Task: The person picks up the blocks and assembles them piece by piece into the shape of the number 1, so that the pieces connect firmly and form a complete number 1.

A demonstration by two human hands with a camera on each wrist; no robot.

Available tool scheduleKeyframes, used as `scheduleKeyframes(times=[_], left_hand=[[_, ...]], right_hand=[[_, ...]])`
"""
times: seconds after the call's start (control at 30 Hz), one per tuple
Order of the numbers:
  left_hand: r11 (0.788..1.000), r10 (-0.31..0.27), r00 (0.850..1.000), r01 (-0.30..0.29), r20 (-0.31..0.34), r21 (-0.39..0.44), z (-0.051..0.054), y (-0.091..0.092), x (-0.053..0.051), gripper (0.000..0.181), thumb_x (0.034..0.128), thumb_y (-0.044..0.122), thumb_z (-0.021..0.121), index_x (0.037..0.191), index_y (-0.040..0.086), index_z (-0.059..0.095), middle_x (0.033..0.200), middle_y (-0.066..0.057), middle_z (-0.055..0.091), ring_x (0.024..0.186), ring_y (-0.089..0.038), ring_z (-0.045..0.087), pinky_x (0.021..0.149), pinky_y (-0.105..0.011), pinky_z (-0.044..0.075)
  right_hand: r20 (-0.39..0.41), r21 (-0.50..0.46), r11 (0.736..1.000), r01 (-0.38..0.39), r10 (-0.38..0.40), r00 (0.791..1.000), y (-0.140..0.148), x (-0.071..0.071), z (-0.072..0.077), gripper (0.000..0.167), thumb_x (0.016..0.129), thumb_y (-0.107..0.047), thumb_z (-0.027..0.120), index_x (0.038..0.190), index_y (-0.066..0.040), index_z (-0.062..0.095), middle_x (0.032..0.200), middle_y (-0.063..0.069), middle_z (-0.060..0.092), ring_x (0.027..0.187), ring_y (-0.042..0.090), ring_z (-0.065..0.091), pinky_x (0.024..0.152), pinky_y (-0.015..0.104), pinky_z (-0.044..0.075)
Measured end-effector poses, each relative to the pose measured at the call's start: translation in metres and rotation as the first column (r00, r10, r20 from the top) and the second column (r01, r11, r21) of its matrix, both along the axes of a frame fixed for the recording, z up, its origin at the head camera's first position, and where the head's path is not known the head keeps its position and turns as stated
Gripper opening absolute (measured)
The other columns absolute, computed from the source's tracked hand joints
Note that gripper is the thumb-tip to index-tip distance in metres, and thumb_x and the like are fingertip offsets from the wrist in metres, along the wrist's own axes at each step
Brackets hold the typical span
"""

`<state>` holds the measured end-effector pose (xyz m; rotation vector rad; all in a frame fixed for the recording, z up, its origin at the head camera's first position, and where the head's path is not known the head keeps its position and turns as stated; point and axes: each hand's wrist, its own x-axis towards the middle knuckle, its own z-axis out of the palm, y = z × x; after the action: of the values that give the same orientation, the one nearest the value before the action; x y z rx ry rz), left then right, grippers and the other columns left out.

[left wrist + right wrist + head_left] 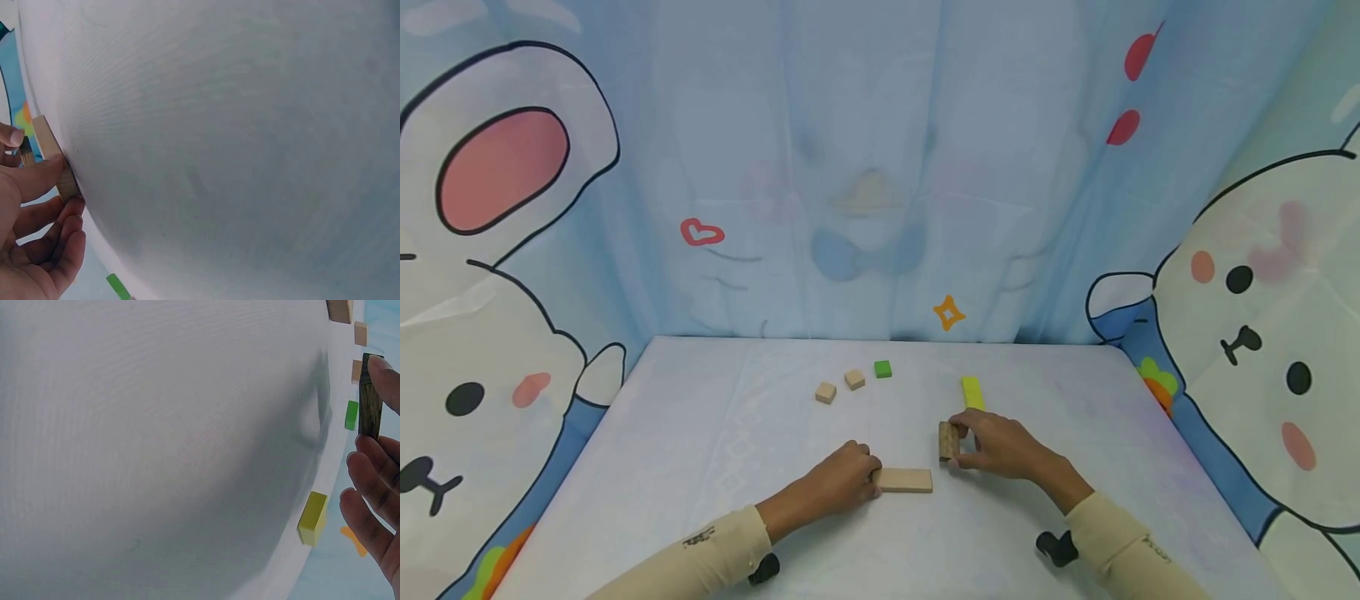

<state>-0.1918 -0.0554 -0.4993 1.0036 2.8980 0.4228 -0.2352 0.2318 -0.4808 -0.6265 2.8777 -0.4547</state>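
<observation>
My left hand [842, 477] pinches the left end of a flat, pale wooden block [906, 480] low over the white table. In the left wrist view, thumb and fingers close on that pale block [47, 139]. To the right, my right hand [1003, 446] grips a dark brown wooden block [948, 442] by its ends. The right wrist view has this dark block [370, 400] between thumb and fingertips, raised off the cloth. A yellow block [973, 392] lies just beyond the right hand, partly covered by it.
Farther back on the white table [737, 433] are two small wooden cubes, one left [826, 392] and one right [854, 379]. A green block [883, 368] sits beside them. Behind the table hangs a blue curtain [737, 167] with cartoon prints.
</observation>
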Motion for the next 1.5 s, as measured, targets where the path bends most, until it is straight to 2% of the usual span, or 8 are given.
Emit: scheduleKeyframes(times=[0.23,0.67,1.0,1.5], left_hand=[[1.000,0.007,1.000,-0.007,0.025,0.002,0.004,-0.001,0.000,0.023,0.0874,0.024,0.079,0.104,0.008,0.076,0.084,0.005,0.064,0.074,-0.003,0.045,0.063,-0.017,0.041],[1.000,0.025,0.998,-0.024,0.056,-0.019,0.005,-0.001,0.000,0.026,0.0866,0.024,0.080,0.108,0.009,0.076,0.083,0.005,0.063,0.073,-0.003,0.045,0.062,-0.017,0.042],[1.000,0.021,0.999,-0.020,0.041,-0.017,0.002,0.000,-0.001,0.026,0.0861,0.024,0.080,0.107,0.009,0.076,0.082,0.005,0.064,0.072,-0.003,0.044,0.060,-0.015,0.041],[1.000,0.007,0.999,-0.007,0.031,-0.006,0.004,0.002,-0.001,0.026,0.0852,0.023,0.081,0.106,0.008,0.076,0.083,0.005,0.066,0.072,-0.003,0.045,0.061,-0.015,0.041]], right_hand=[[-0.025,-0.005,0.999,-0.032,0.032,0.999,-0.003,-0.001,0.002,0.066,0.077,-0.043,0.085,0.130,-0.010,0.062,0.100,-0.007,0.062,0.076,0.007,0.049,0.063,0.022,0.044],[-0.015,-0.031,0.999,-0.022,0.022,1.000,-0.010,-0.002,-0.002,0.064,0.077,-0.043,0.086,0.129,-0.013,0.063,0.101,-0.009,0.062,0.076,0.007,0.050,0.063,0.022,0.044],[-0.047,-0.038,0.997,-0.063,0.061,0.997,-0.013,-0.001,-0.002,0.062,0.078,-0.040,0.086,0.128,-0.011,0.063,0.102,-0.007,0.063,0.075,0.007,0.051,0.062,0.021,0.044],[-0.016,-0.029,0.999,-0.036,0.035,0.999,-0.023,-0.001,-0.001,0.061,0.078,-0.039,0.086,0.129,-0.014,0.063,0.101,-0.009,0.061,0.075,0.006,0.050,0.063,0.022,0.044]])
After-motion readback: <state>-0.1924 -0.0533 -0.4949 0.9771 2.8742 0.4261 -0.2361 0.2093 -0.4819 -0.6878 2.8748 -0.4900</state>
